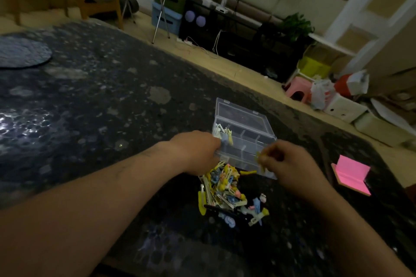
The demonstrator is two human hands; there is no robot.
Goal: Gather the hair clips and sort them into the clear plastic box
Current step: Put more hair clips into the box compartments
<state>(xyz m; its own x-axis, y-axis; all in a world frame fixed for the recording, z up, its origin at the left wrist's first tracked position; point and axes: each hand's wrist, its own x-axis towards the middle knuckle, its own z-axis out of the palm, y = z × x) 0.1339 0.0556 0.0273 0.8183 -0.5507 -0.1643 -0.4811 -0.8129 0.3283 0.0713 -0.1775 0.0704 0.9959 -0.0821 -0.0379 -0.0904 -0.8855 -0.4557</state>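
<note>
Head view, looking down on a dark speckled table (pixel 90 101). Clear box (pixel 244 139): lid raised at the far side, interior split by dividers into compartments; it stands on the table just beyond the clip pile. Far-left compartment holds a few pale clips (pixel 221 131); the other compartments appear empty, though blur limits certainty. Clip pile (pixel 225 189): a loose heap of yellow, blue, pink and white hair clips on the table, touching the box's near edge and lying between the two forearms. A few clips lie slightly apart at the pile's right, among them a blue one (pixel 256 206).

Left hand (pixel 198 153): fingers curled, at the box's left near corner, gripping a small bunch of clips, blue and yellow, over the far-left compartment. Right hand (pixel 290 164): fingertips pinched on a yellow clip (pixel 258 157), held over the box's near right part; whether the clip touches the box cannot be told.

Pink pad (pixel 351 177): lies near the table's right edge, well apart from the box. Round grey mat (pixel 22 53): at the table's far left. Floor beyond the table carries a pink stool (pixel 298 89) and white bins (pixel 344 108).
</note>
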